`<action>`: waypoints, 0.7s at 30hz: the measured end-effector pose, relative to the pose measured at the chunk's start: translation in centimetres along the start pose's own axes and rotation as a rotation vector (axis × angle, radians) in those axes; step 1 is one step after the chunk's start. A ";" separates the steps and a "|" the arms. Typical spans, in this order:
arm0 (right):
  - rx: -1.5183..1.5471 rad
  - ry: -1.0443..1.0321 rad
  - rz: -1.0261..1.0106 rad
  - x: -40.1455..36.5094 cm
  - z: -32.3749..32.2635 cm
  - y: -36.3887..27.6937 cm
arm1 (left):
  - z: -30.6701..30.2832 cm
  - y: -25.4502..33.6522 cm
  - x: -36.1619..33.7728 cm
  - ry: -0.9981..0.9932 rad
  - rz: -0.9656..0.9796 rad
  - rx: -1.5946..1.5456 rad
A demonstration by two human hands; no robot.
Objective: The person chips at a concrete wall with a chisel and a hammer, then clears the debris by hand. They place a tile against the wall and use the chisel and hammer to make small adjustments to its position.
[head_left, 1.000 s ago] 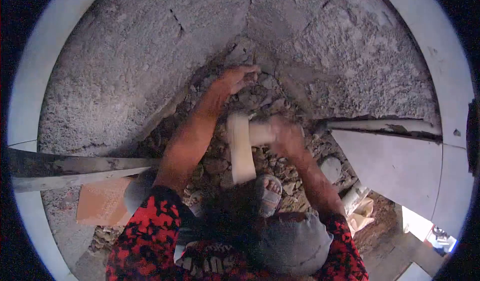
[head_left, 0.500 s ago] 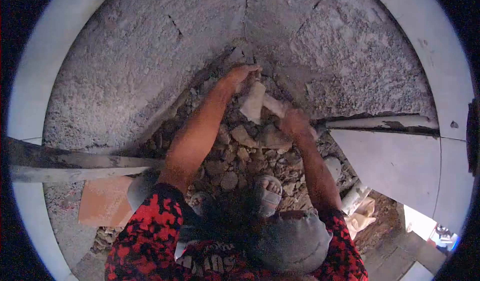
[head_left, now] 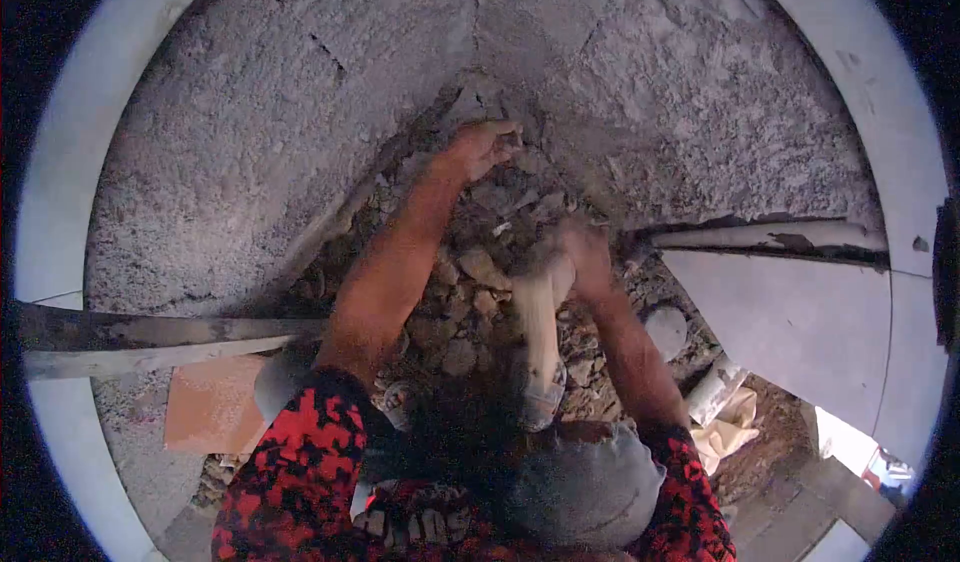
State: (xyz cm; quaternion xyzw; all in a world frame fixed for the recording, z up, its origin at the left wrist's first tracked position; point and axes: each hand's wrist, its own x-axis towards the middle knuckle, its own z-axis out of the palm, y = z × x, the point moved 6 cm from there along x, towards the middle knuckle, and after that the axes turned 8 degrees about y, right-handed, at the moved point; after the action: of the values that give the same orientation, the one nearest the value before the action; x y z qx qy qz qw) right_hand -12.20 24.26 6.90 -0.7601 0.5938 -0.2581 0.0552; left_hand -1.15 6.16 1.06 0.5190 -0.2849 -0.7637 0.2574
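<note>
The left hand (head_left: pixel 487 148) is at 12 o'clock from the middle, over a heap of broken stones (head_left: pixel 460 307) where two rough walls (head_left: pixel 690 102) meet. Its fingers are bent in close to each other. I cannot tell if they pinch anything.

The right hand (head_left: pixel 583 257) is near the middle, toward 3 o'clock. It looks blurry, but its fingers are wrapped around a pale hammer (head_left: pixel 540 327). The big end of the hammer is between 4 and 5 o'clock, pointing down toward a foot (head_left: pixel 543 407) at 5 o'clock. The hammer and the left hand are well apart.

A big pale tile (head_left: pixel 790 322) sits just past 3 o'clock, with a pipe (head_left: pixel 735 237) beside its top edge. An orange tile (head_left: pixel 212 407) lies at 8 o'clock, under a long board (head_left: pixel 150 334).
</note>
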 end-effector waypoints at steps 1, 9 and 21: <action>-0.331 -0.311 0.150 -5.9 10.2 10.2 | 0.2 0.3 0.0 -0.008 0.006 0.004; 0.327 -0.064 0.006 -0.7 2.2 2.6 | -0.5 0.9 0.5 -0.213 0.715 0.646; 0.154 -0.233 0.553 -5.8 -0.4 1.1 | -2.9 -2.3 1.5 -0.005 0.028 -0.003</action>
State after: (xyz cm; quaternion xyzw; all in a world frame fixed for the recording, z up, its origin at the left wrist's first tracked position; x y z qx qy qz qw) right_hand -14.29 29.44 4.92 -0.5878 0.7464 -0.1886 0.2486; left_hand 0.87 6.25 -2.34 0.5128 -0.2914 -0.7617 0.2681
